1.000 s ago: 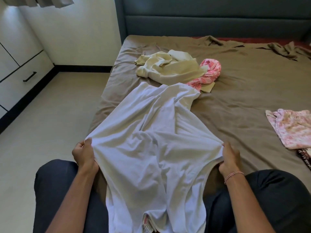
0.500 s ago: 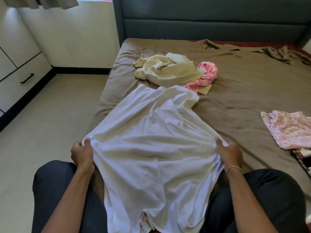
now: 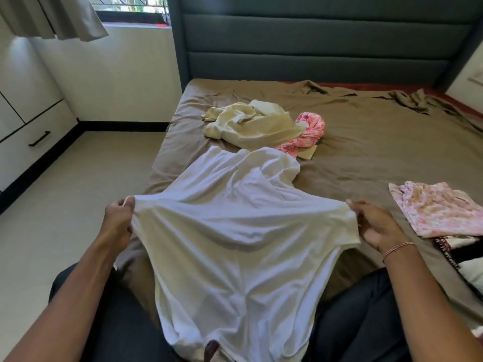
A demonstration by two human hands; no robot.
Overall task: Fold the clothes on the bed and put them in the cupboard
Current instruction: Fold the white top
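Grip: left hand (image 3: 117, 223) and right hand (image 3: 376, 227) each pinch one side of the white cotton T-shirt (image 3: 235, 231) (pulled taut).
Far end: rests on the brown-sheeted bed (image 3: 366, 152).

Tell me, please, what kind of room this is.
Most likely a bedroom: a wide bed under a brown sheet, a dark grey-green padded headboard, and white cupboard drawers with a black handle.

The person wears dark trousers (image 3: 366, 322) and a pinkish thread bracelet (image 3: 397, 248).
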